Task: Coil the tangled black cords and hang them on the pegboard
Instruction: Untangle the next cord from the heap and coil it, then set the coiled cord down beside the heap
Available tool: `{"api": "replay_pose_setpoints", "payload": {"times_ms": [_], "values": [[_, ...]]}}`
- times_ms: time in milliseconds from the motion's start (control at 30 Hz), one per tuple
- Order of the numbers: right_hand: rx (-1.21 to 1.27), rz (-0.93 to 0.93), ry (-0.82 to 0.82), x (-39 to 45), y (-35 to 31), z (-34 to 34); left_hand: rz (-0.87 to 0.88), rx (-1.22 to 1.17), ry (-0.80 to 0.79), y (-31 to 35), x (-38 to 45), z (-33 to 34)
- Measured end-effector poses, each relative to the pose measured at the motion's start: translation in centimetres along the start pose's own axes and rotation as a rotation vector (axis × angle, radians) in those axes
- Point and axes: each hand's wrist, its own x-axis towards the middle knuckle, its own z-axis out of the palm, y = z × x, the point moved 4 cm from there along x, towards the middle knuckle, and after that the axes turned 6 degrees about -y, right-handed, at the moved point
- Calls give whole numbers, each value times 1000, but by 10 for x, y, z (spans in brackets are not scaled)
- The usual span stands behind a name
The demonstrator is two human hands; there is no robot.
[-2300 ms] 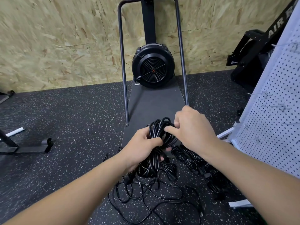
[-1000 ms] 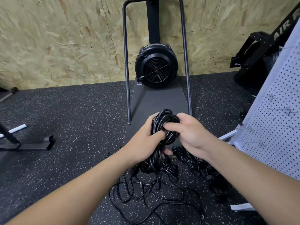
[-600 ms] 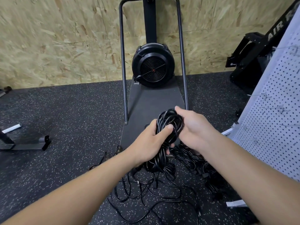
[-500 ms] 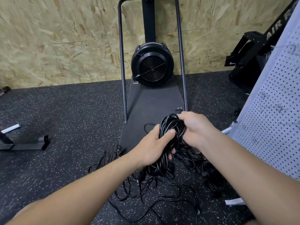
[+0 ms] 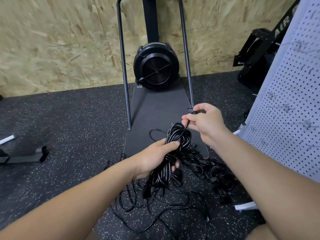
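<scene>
Black cords (image 5: 174, 144) showing glossy shine. Floor (image 5: 69, 122) showing dark grey with pale speckles. Pegboard (image 5: 287, 104) showing white with black dot grid. Wall (image 5: 52, 40) showing tan flake pattern.

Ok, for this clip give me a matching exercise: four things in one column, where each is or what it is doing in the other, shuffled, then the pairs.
Things:
1. left hand
2. right hand
3. pegboard
4. loose cords

Places or states:
A. stands at the right edge of the view
B. grips the coiled bundle of cord
C. lie tangled on the speckled floor
D. pinches a single strand above the bundle

Pairs: 1-B, 2-D, 3-A, 4-C
</scene>
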Motion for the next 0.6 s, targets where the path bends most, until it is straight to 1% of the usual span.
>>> {"api": "replay_pose_setpoints", "payload": {"times_ms": [100,167,233,300,367,467,600], "values": [[-150,-70,-141,-3,-9,0,34,-16,22,-6,2,-9],[-209,-64,-211,-7,-9,1,37,-49,20,-10,6,-7],[-240,-56,-247,-7,-9,1,25,-65,0,-12,11,1],[-246,-62,-239,-3,-12,-2,25,-49,-19,-12,18,7],[-254,-70,-187,7,-13,-6,46,-72,-11,-14,24,7],[-297,-22,-121,31,-5,-13,78,-90,20,-18,40,2],[-374,63,-163,68,17,-23,106,-40,100,-42,78,-8]]}}
